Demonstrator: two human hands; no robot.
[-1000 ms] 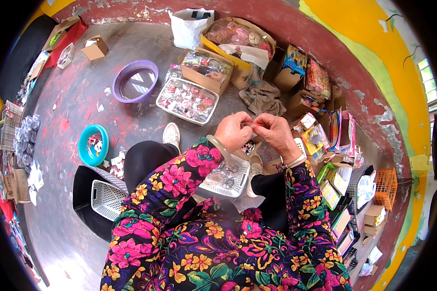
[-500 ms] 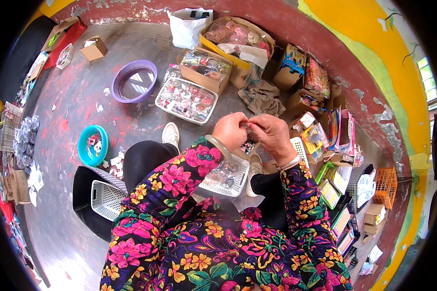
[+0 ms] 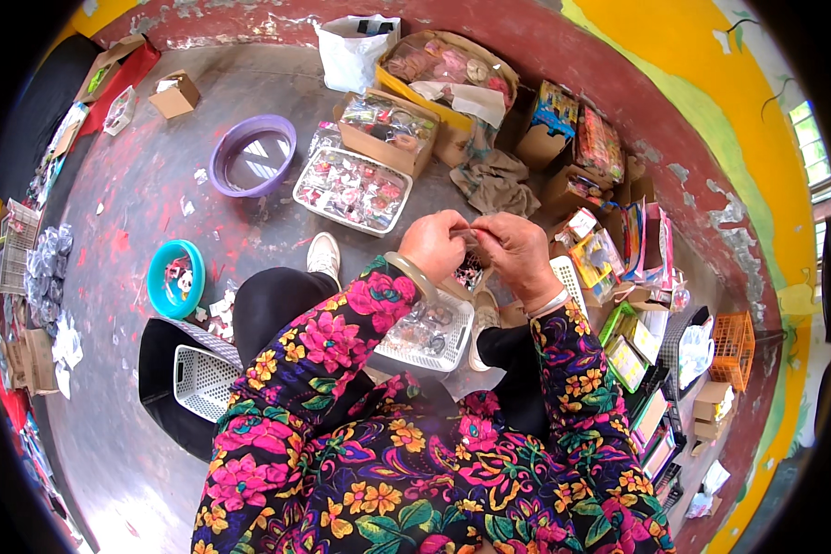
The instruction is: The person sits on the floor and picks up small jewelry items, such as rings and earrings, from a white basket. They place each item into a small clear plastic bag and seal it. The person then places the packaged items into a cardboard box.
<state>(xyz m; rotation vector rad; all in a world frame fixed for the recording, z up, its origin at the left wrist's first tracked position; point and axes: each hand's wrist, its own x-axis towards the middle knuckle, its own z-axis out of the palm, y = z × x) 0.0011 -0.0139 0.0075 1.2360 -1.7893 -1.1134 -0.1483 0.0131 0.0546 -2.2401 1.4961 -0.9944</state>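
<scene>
The small piece (image 3: 469, 237) is between the fingertips of the two hands, raised in front of the person. On the floor (image 3: 111, 406) stands a round purple tub (image 3: 217, 168), ahead and to the left. To its right is a white tray (image 3: 307, 205), packed with small wrapped items. A white basket (image 3: 459, 340) with clear-wrapped things in it rests between the person's feet, and a turquoise basin (image 3: 154, 284) holding small items stands to the left. The left hand (image 3: 431, 245) is nearly closed, fingers curled, its thumb side pinching one end of the piece. The right hand (image 3: 519, 254) is partly closed, thumb and forefinger meeting at the other end. The piece looks thin and see-through, though the fingers cover much of it and its kind is unclear.
</scene>
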